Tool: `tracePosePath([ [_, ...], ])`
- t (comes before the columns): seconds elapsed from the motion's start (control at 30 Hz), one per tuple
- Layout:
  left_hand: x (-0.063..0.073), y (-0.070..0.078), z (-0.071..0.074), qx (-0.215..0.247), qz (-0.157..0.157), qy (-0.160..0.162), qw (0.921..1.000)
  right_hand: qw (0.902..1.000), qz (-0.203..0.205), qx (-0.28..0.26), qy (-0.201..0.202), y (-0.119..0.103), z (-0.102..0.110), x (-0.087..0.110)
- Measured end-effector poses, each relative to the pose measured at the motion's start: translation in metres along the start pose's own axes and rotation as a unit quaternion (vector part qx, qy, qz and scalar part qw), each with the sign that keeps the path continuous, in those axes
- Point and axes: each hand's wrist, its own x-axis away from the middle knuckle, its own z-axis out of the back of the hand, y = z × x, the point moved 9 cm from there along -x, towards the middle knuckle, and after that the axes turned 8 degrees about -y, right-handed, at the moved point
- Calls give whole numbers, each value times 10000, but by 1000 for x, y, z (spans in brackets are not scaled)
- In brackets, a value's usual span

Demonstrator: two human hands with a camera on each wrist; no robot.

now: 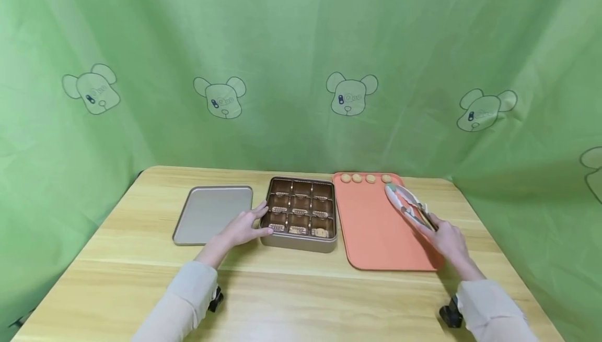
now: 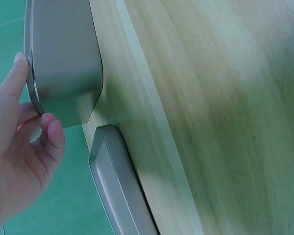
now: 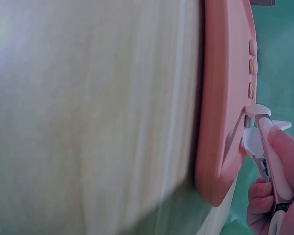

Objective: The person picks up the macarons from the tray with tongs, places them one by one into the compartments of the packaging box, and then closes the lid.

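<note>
My left hand holds the front left corner of a square metal tin, its thumb at the front rim and its fingers at the left side. Inside the tin, a brown divided insert has several compartments; the front right one contains a round cookie. My right hand grips a pair of tongs over an orange tray. The tong tips point at the tray's far edge, just short of the rightmost cookie in a row of several. Whether they touch it, I cannot tell.
A shallow metal lid lies left of the tin on the wooden table. Green curtains with printed bear heads surround the table at the back and sides. The tray stands close to the tin's right side.
</note>
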Motion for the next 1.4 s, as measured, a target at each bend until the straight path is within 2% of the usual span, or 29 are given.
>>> tracePosePath([
  [0.1,0,-1,1,1,-5,50,10000,10000,23,36,3,-1,1,2],
  [0.27,-1,-2,0,-85,-4,30,10000,9993,281,62,240,-7,4,11],
  [0.47,0,-1,0,-76,2,6,10000,9978,507,-186,375,-20,3,22],
  [0.63,0,-2,0,-41,36,8,10000,9954,687,-347,567,-38,5,31],
  [0.73,0,-1,-1,-16,29,4,10000,9941,790,-518,529,-49,3,35],
  [1.13,0,-2,-4,51,15,-50,10000,9821,1511,-719,870,-93,0,53],
  [1.2,1,-2,-4,69,23,-55,10000,9789,1667,-788,881,-103,-2,57],
  [1.4,1,0,-1,57,31,-15,10000,9729,2004,-998,584,-133,-8,66],
])
